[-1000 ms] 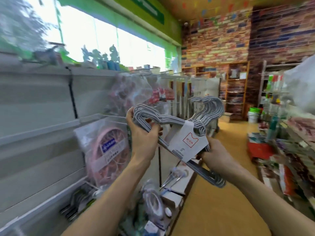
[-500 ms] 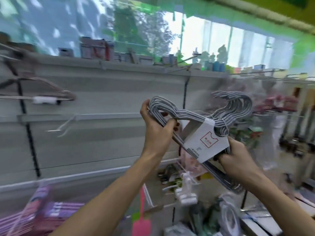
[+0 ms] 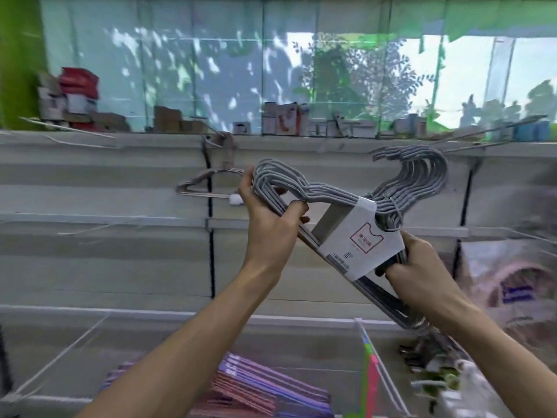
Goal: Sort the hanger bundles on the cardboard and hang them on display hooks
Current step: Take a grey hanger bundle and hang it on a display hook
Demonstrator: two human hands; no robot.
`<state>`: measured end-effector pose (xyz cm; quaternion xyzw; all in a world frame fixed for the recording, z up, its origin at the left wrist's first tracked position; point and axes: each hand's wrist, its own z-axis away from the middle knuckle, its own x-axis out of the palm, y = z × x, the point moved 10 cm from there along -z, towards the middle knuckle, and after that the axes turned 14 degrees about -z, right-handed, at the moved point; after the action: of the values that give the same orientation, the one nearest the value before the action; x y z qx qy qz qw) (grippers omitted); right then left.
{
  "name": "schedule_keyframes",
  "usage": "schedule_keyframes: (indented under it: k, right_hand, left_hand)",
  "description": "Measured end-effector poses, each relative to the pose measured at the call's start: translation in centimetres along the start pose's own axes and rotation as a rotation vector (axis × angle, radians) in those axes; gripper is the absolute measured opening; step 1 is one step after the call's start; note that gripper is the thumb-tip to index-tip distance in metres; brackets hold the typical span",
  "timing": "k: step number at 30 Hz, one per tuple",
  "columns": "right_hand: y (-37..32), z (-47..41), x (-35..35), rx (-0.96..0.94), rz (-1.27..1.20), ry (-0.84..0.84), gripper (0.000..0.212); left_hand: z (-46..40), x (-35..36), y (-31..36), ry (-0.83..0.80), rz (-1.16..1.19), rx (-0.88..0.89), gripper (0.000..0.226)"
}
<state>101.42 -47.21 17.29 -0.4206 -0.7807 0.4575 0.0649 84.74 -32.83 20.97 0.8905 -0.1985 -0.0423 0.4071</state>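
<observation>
Swung left since the earlier frames, the view now faces the grey slat wall (image 3: 105,267) squarely, the hanger bundle (image 3: 304,191) held up before it much as before.

Low at the wall's foot a clear-walled bin (image 3: 90,336) holds flat packs (image 3: 256,387) in pink and purple; a bagged pink item (image 3: 509,285) hangs at the right edge. Along the top ledge (image 3: 120,140) sit small boxes under a window, with bare display hooks (image 3: 494,131) jutting out; one lone hanger (image 3: 208,185) hangs mid-wall. The left hand (image 3: 271,227) grips the bundle's upper shoulder, fingers curled round the wires, thumb up. The right hand (image 3: 422,273) clamps the lower bars just under the white paper sleeve (image 3: 358,239) — fingers tight together. The bundle tilts, its hook ends pointing up and right, clear of the wall.
</observation>
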Motion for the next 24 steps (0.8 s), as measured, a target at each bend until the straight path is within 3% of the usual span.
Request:
schedule_keyframes:
  k: [7, 14, 24]
  right_hand:
    - [-4.8, -3.0, 12.2, -0.088, -0.084, -0.076, 0.042]
    - [-8.6, -5.0, 23.9, -0.154, -0.127, -0.186, 0.044]
    - [-10.9, -9.3, 35.8, -0.156, -0.087, -0.308, 0.039]
  left_hand:
    - [-4.4, -12.7, 0.0, 0.07, -0.044, 0.068, 0.073]
    - [-7.1, -24.7, -1.4, 0.131, -0.051, 0.019, 0.08]
    - [-10.5, -35.9, -4.8, 0.128, 0.096, -0.093, 0.049]
